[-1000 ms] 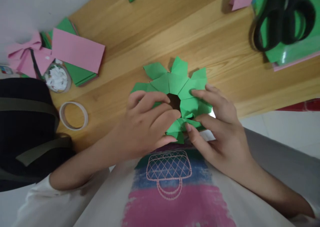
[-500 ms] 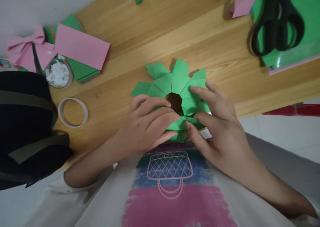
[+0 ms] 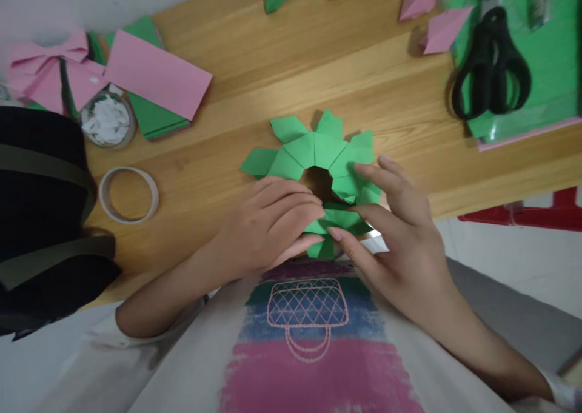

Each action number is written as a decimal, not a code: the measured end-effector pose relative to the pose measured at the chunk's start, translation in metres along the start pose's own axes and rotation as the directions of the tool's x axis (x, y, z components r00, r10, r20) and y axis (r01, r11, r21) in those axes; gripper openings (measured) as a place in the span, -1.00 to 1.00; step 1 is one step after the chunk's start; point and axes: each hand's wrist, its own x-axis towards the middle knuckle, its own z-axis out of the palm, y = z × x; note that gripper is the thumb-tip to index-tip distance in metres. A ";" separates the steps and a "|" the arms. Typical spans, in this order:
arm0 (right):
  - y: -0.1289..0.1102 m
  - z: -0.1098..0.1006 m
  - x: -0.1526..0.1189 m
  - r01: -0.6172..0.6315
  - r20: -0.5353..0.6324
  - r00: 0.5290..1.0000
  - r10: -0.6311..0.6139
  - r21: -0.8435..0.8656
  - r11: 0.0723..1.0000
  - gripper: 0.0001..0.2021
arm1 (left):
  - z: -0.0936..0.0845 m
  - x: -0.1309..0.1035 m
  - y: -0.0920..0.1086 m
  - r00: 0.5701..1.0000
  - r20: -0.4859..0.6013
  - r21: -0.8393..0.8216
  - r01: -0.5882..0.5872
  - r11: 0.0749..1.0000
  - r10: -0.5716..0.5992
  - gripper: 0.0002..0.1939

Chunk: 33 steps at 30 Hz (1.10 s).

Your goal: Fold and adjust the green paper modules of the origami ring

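Head view: green paper ring [image 3: 327, 149] at near edge of table [image 3: 236, 67]; left hand [image 3: 268, 225] and right hand [image 3: 400, 225] each pinch its near side, thumb against fingers. Open wood separates ring from scissors [image 3: 496, 67], far right.

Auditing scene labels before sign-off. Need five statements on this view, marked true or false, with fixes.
1. The left hand and right hand both touch the green paper ring. True.
2. The green paper ring is open in the middle. True.
3. The right hand holds the scissors. False: the scissors lie apart from it, mostly on the green sheets.
4. A pink card lies on the green stack. True.
5. The tape roll is beside the scissors. False: the tape roll is near the black bag.
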 end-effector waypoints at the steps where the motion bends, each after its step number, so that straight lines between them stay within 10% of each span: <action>1: 0.002 0.000 -0.001 0.005 -0.019 1.000 -0.005 0.023 1.000 -0.90 | 0.000 0.000 0.000 1.000 -0.010 0.001 -0.009 1.000 0.009 -0.84; 33: -0.006 0.000 0.009 0.004 0.029 1.000 -0.003 -0.059 0.998 -0.90 | 0.005 -0.007 -0.004 1.000 -0.022 -0.027 -0.017 0.999 0.016 -0.87</action>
